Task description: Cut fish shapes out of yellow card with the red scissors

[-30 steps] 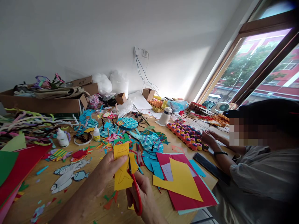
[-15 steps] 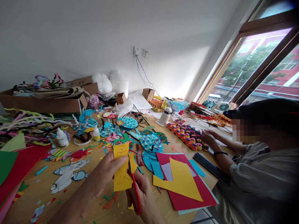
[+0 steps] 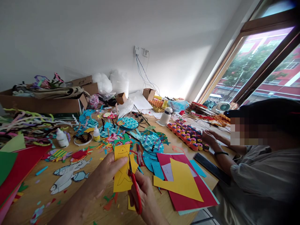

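Note:
Between the thumb and fingers of my left hand (image 3: pixel 106 172) is a yellow paper piece (image 3: pixel 122 181) with a fish drawn in dark line. My right hand (image 3: pixel 146 197) grips red-handled scissors (image 3: pixel 138 198). The blades lie at the right edge of the yellow paper, beside a partly cut flap that sticks out to the right. To the right, a large yellow sheet (image 3: pixel 185 184) rests on red paper (image 3: pixel 175 203). White paper fish (image 3: pixel 63 181) lie on the table left of my left forearm.
Two glue bottles (image 3: pixel 62 138) (image 3: pixel 96 134), paper scraps and blue honeycomb crafts (image 3: pixel 151 142) stand beyond my hands. A person (image 3: pixel 257 168) sits at the right, near a black phone (image 3: pixel 212 168) and a painted egg tray (image 3: pixel 187 136). A cardboard box (image 3: pixel 39 104) is back left.
The lower end of the yellow piece and the scissors have shifted very slightly. My left hand still holds the paper and my right hand the scissors.

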A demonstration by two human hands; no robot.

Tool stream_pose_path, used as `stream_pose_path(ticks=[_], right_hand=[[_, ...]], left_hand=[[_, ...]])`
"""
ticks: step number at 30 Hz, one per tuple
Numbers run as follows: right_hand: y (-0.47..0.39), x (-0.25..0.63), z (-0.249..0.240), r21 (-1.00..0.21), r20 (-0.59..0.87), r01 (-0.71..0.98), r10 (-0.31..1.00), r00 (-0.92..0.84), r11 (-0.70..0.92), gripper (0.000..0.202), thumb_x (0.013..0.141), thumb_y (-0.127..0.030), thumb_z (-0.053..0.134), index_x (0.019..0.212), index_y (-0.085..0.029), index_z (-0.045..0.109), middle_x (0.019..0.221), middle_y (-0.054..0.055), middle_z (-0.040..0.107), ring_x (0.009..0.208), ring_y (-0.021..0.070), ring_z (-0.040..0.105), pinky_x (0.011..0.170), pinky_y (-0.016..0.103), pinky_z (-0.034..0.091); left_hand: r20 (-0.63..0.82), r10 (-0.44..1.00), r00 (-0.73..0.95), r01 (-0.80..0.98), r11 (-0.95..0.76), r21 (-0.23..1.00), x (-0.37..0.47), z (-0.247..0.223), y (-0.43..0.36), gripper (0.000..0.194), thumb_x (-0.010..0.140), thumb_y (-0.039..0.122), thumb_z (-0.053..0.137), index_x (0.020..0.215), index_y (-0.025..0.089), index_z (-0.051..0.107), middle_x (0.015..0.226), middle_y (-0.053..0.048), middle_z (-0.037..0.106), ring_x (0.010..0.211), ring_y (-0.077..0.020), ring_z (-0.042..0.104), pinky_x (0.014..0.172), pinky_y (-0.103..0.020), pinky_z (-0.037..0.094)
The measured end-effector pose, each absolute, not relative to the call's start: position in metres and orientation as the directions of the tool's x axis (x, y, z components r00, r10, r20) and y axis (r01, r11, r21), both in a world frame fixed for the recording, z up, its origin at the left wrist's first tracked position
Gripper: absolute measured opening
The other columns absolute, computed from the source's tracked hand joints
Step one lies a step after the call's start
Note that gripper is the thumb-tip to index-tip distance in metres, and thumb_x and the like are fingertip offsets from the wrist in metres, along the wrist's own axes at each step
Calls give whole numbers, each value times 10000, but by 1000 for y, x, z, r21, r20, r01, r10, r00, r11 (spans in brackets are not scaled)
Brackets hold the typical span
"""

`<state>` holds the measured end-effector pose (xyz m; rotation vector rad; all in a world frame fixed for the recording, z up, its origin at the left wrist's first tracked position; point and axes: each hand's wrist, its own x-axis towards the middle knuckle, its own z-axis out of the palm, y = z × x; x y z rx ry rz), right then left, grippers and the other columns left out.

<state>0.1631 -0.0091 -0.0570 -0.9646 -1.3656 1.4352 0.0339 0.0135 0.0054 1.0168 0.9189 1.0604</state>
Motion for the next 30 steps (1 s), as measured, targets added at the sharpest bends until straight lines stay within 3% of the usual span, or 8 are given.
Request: stream_pose_path(ticks=[5, 19, 30], right_hand=[[-10, 163, -58, -996, 52, -82, 952, -301, 28, 503, 835, -611, 431, 695, -145, 560, 458, -85, 335, 350, 38, 296, 329, 127, 275], [-12, 166, -57, -996, 28, -88, 950, -310, 0, 418, 848, -535, 481, 636, -176, 449, 483, -87, 338, 365, 40, 322, 341, 136, 251], [-12, 167, -60, -995, 15, -100, 945, -326, -19, 421, 824, -560, 506, 646, -185, 432, 486, -88, 338, 371, 46, 313, 348, 148, 259]], left_hand=[[-106, 984, 146, -226, 137, 964, 35, 7, 13, 144, 740, 310, 606, 771, 170, 591, 591, 18, 640, 557, -154, 581, 554, -249, 465], [-142, 960, 240, -249, 203, 947, 30, 5, 14, 167, 709, 325, 641, 704, 175, 567, 577, 22, 623, 515, -150, 585, 509, -245, 468], [-145, 955, 258, -270, 216, 938, 30, 7, 12, 153, 715, 319, 641, 705, 176, 589, 569, 17, 624, 499, -142, 585, 478, -223, 454]])
